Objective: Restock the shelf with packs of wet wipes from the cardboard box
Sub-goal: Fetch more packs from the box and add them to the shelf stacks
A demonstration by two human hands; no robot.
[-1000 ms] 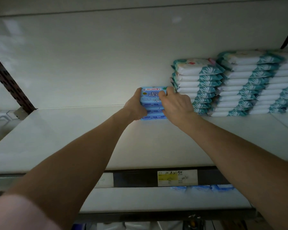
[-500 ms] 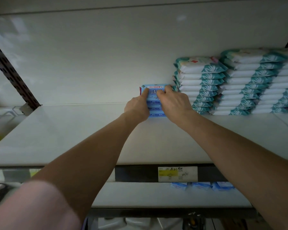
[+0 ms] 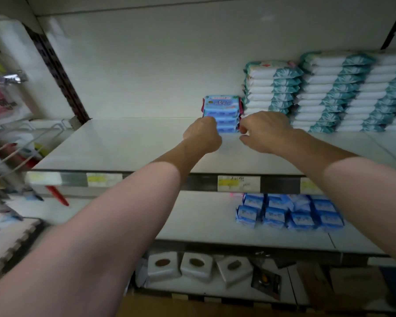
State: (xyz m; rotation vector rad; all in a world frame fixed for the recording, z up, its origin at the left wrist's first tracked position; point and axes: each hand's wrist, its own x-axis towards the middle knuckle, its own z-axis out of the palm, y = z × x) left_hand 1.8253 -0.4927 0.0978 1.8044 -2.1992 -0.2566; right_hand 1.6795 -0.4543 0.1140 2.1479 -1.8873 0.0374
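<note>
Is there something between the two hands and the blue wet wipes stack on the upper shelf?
Nothing visible. The left hand and right hand are directly in front of the blue stack.
</note>
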